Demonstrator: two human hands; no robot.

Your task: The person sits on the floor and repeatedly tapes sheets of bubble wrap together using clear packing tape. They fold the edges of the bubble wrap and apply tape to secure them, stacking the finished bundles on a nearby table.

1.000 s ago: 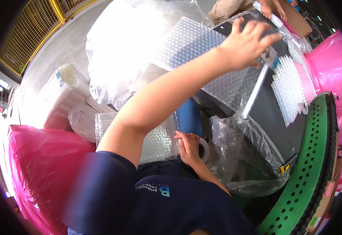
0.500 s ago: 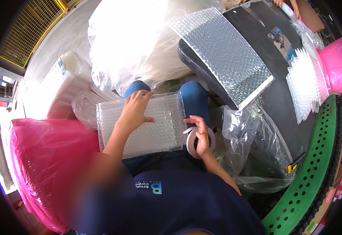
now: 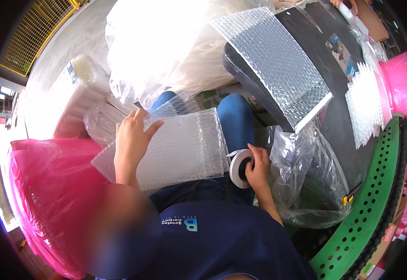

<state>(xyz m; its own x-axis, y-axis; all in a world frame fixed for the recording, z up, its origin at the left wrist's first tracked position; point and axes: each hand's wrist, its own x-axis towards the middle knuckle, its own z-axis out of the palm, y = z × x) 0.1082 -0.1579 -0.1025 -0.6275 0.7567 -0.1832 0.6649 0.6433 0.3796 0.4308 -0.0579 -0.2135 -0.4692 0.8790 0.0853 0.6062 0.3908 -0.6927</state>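
Had a bubble-wrap sheet across the lap, with a tape roll just by its right edge. Also had another bubble-wrap sheet on the tabletop ahead and right, a bubble-wrap stack farther right, plus a plastic-wrapped bundle off left.

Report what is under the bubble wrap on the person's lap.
Under the bubble wrap are the person's legs: the blue knees show past its far edge. Whatever lies beneath its middle is covered and cannot be made out.
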